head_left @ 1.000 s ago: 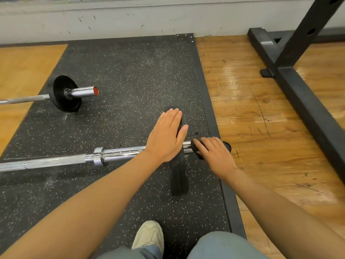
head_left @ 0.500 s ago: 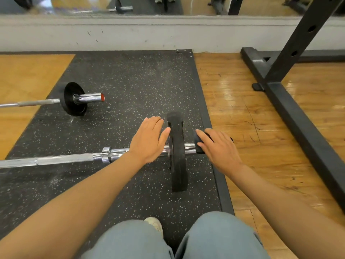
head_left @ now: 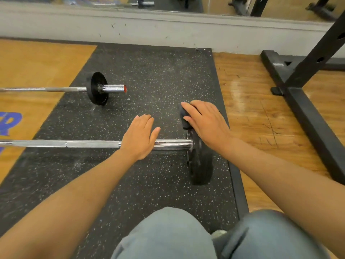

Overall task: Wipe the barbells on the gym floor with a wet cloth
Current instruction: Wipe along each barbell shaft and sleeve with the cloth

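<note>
Two barbells lie on the speckled black rubber mat (head_left: pixel 149 81) that fills the middle of the frame. The nearer barbell (head_left: pixel 74 143) runs in from the left edge across the centre, its chrome sleeve ending at a black weight plate (head_left: pixel 200 165) that stands on edge right of centre. The left hand (head_left: pixel 139 136) lies flat on that sleeve, fingers straight and close together, thumb spread to the right, not curled around the metal. The right hand (head_left: pixel 206 121) rests on the upper edge of the plate with fingers spread, pressing a dark cloth (head_left: pixel 183 116) against it; the cloth shows only as a dark wad under the fingertips, on the plate's left side, and how firmly it is gripped cannot be told.

The second barbell (head_left: pixel 56 89) lies in the upper left, parallel to the first and well apart from it, with a small black plate (head_left: pixel 97 90) and a short chrome end capped in red. Wood floor (head_left: pixel 252 109) lies right of the mat, and a black steel rack base (head_left: pixel 298 101) crosses the upper right. A pale wall base (head_left: pixel 168 28) runs along the top below a mirror. The person's knees in light blue trousers (head_left: pixel 168 234) fill the bottom centre.
</note>
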Demonstrator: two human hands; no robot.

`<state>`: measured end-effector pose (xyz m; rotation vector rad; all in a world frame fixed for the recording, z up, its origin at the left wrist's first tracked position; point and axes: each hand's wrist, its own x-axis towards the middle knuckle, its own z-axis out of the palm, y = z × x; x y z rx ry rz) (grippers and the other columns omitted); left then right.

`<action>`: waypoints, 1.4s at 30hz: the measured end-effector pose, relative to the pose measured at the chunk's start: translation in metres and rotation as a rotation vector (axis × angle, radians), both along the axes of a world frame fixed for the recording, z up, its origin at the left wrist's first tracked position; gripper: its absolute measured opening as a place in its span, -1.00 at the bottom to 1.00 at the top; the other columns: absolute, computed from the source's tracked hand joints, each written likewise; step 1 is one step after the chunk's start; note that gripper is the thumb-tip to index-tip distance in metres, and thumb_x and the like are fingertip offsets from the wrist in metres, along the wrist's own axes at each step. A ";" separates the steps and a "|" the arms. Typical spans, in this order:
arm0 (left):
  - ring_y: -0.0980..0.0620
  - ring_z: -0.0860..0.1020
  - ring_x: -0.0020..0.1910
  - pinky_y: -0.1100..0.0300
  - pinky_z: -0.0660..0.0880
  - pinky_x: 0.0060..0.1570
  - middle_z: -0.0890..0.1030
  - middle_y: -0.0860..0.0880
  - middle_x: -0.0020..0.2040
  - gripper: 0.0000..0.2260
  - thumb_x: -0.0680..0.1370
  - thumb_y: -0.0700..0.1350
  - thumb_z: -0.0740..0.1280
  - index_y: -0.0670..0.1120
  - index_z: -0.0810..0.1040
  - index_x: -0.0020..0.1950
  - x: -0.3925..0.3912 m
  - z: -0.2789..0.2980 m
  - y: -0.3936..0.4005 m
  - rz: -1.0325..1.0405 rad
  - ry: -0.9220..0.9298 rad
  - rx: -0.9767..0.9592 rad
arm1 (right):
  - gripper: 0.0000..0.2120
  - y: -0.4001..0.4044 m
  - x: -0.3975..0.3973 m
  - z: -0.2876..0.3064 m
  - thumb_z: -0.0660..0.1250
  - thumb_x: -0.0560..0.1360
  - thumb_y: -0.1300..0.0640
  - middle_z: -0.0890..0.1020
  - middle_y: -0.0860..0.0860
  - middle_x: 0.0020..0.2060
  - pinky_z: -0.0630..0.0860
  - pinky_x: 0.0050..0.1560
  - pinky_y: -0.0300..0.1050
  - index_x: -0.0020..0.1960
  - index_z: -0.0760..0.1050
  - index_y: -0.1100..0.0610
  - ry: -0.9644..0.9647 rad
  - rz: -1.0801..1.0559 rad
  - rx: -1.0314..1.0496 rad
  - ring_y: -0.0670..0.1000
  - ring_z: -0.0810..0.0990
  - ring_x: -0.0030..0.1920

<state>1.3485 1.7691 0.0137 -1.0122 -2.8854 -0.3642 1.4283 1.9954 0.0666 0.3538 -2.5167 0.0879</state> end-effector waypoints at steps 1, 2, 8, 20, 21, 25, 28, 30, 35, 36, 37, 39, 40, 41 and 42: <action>-0.16 0.32 0.44 -0.04 0.07 0.53 0.41 -0.21 0.42 -0.46 0.69 0.08 -0.04 -0.30 0.36 0.44 -0.004 -0.005 -0.006 0.011 -0.001 -0.002 | -0.60 -0.009 -0.009 0.001 0.11 0.63 0.05 0.60 0.18 0.04 0.51 0.01 0.06 0.30 0.50 0.27 -0.016 -0.006 -0.011 0.20 0.58 -0.02; -0.17 0.34 0.42 -0.05 0.09 0.53 0.42 -0.21 0.41 -0.47 0.69 0.07 -0.03 -0.30 0.38 0.43 -0.007 -0.009 -0.011 0.023 -0.002 -0.002 | -0.60 -0.018 -0.019 0.000 0.10 0.63 0.05 0.60 0.18 0.04 0.51 0.00 0.06 0.30 0.50 0.27 -0.033 -0.021 -0.025 0.20 0.59 -0.02; -0.19 0.35 0.40 -0.06 0.11 0.51 0.42 -0.21 0.40 -0.44 0.68 0.10 -0.05 -0.30 0.37 0.43 -0.022 -0.046 -0.037 0.075 -0.071 -0.053 | -0.71 -0.058 -0.040 -0.069 0.30 0.59 0.14 0.59 0.19 0.00 0.51 -0.10 0.07 0.25 0.51 0.25 -0.232 -0.209 -0.060 0.22 0.58 -0.07; -0.20 0.26 0.48 -0.05 0.04 0.54 0.34 -0.24 0.48 -0.50 0.70 0.02 0.01 -0.31 0.27 0.50 -0.053 -0.111 -0.036 0.065 -0.128 -0.067 | -0.49 -0.070 -0.028 -0.170 -0.14 0.69 -0.06 0.24 0.14 0.55 -0.20 0.57 0.12 0.61 0.11 0.04 -0.638 -0.508 -0.039 0.17 0.14 0.56; -0.21 0.29 0.46 -0.07 0.07 0.53 0.37 -0.25 0.46 -0.49 0.70 0.04 -0.02 -0.32 0.29 0.48 -0.054 -0.115 -0.037 0.068 -0.125 -0.057 | -0.47 -0.072 -0.029 -0.172 -0.17 0.68 -0.07 0.29 0.14 0.53 -0.21 0.56 0.12 0.59 0.17 0.04 -0.624 -0.534 -0.054 0.19 0.18 0.55; -0.22 0.38 0.36 -0.08 0.15 0.50 0.46 -0.25 0.35 -0.46 0.67 0.02 -0.08 -0.34 0.37 0.41 -0.050 -0.127 -0.035 0.107 -0.116 0.044 | -0.48 -0.079 -0.034 -0.183 -0.08 0.66 -0.07 0.50 0.14 0.37 -0.07 0.54 0.17 0.47 0.41 0.09 -0.481 -0.576 -0.135 0.23 0.38 0.43; -0.24 0.40 0.31 -0.08 0.19 0.47 0.47 -0.26 0.31 -0.50 0.67 -0.01 -0.04 -0.36 0.39 0.39 -0.050 -0.133 -0.034 0.104 -0.077 0.078 | -0.53 -0.099 -0.046 -0.187 -0.02 0.66 -0.04 0.54 0.14 0.30 0.03 0.53 0.17 0.43 0.45 0.12 -0.416 -0.523 -0.173 0.22 0.43 0.36; -0.25 0.41 0.30 -0.10 0.23 0.44 0.47 -0.27 0.30 -0.51 0.68 -0.03 -0.01 -0.37 0.39 0.38 -0.051 -0.135 -0.036 0.072 -0.043 0.068 | -0.55 -0.110 -0.052 -0.189 -0.01 0.66 -0.03 0.54 0.13 0.30 0.09 0.51 0.15 0.42 0.44 0.12 -0.422 -0.429 -0.130 0.20 0.45 0.34; -0.29 0.44 0.25 -0.17 0.28 0.38 0.52 -0.30 0.24 -0.52 0.70 -0.03 0.00 -0.38 0.43 0.35 -0.055 -0.137 -0.038 -0.011 0.080 0.033 | -0.52 -0.073 -0.034 -0.195 0.01 0.66 -0.06 0.54 0.16 0.31 0.10 0.50 0.13 0.46 0.42 0.10 -0.393 -0.472 -0.079 0.21 0.45 0.36; -0.29 0.43 0.26 -0.17 0.28 0.38 0.53 -0.30 0.24 -0.50 0.71 -0.01 -0.03 -0.38 0.44 0.35 -0.055 -0.138 -0.038 -0.008 0.099 0.021 | -0.52 -0.069 -0.030 -0.194 0.00 0.66 -0.06 0.53 0.17 0.32 0.06 0.51 0.14 0.45 0.43 0.10 -0.385 -0.557 -0.113 0.22 0.44 0.38; -0.28 0.43 0.27 -0.17 0.28 0.38 0.53 -0.29 0.24 -0.47 0.72 0.01 -0.07 -0.38 0.44 0.35 -0.054 -0.138 -0.038 -0.001 0.111 0.008 | -0.52 -0.072 -0.030 -0.193 -0.01 0.66 -0.05 0.53 0.17 0.32 0.03 0.52 0.14 0.44 0.45 0.11 -0.383 -0.635 -0.157 0.23 0.42 0.39; -0.28 0.43 0.28 -0.17 0.28 0.38 0.54 -0.29 0.25 -0.45 0.72 0.02 -0.10 -0.37 0.44 0.35 -0.055 -0.141 -0.038 0.004 0.113 -0.003 | -0.53 -0.095 -0.042 -0.189 0.00 0.65 -0.02 0.54 0.16 0.30 0.00 0.53 0.16 0.39 0.49 0.11 -0.380 -0.718 -0.247 0.23 0.41 0.38; -0.29 0.44 0.28 -0.16 0.28 0.39 0.54 -0.29 0.25 -0.45 0.72 0.02 -0.10 -0.37 0.44 0.35 -0.055 -0.142 -0.039 0.003 0.112 -0.006 | -0.55 -0.109 -0.052 -0.188 0.00 0.64 -0.02 0.55 0.15 0.28 0.03 0.52 0.18 0.36 0.51 0.12 -0.386 -0.688 -0.263 0.23 0.42 0.36; -0.29 0.46 0.28 -0.15 0.27 0.39 0.54 -0.29 0.25 -0.45 0.72 0.01 -0.10 -0.37 0.44 0.35 -0.056 -0.142 -0.039 -0.003 0.114 -0.010 | -0.56 -0.122 -0.059 -0.187 0.01 0.64 -0.01 0.56 0.13 0.27 0.09 0.51 0.19 0.35 0.51 0.11 -0.398 -0.610 -0.249 0.23 0.44 0.33; -0.29 0.47 0.27 -0.14 0.26 0.39 0.54 -0.30 0.24 -0.46 0.72 0.01 -0.10 -0.38 0.44 0.35 -0.057 -0.143 -0.039 -0.014 0.116 -0.011 | -0.56 -0.131 -0.063 -0.187 0.01 0.65 -0.02 0.56 0.12 0.27 0.16 0.50 0.19 0.36 0.50 0.11 -0.408 -0.524 -0.215 0.22 0.47 0.31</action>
